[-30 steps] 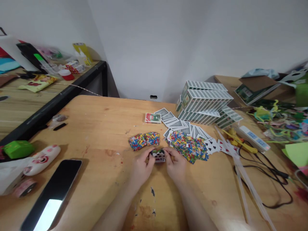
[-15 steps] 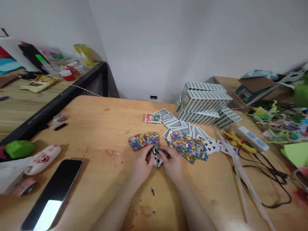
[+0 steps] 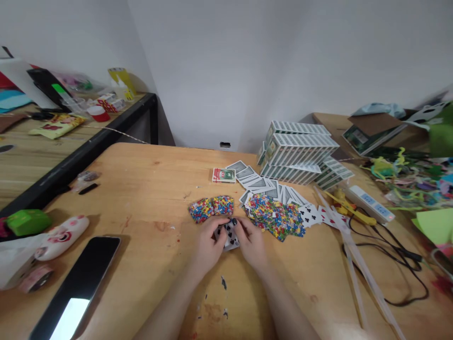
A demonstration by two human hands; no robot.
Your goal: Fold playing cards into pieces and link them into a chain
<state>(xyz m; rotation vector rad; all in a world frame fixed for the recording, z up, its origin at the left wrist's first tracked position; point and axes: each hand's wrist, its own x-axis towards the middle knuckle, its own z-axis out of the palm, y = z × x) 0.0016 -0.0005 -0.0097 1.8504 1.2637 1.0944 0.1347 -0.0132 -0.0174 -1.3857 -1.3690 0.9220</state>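
My left hand (image 3: 208, 243) and my right hand (image 3: 252, 242) are close together over the middle of the table. Between them they grip a playing card (image 3: 230, 242) with black spade marks facing up; whether more cards lie under it I cannot tell. Just beyond my left hand lie two small stacks of cards with a multicoloured pattern (image 3: 223, 205). A larger spread of the same patterned cards (image 3: 274, 215) lies beside my right hand. Behind that are fanned grey-backed cards (image 3: 262, 182). A red and green card box (image 3: 224, 175) rests farther back.
Striped card boxes (image 3: 300, 148) are piled at the back right. Face-up cards (image 3: 310, 215), clear plastic strips (image 3: 359, 259), a yellow tool (image 3: 354, 212), a power strip (image 3: 370, 204) and black cables occupy the right. At left are a phone (image 3: 79, 283) and a green object (image 3: 29, 222).
The card between my hands has turned flatter, so more of its spade face shows. Both hands stay in nearly the same spot, with fingers shifted slightly.
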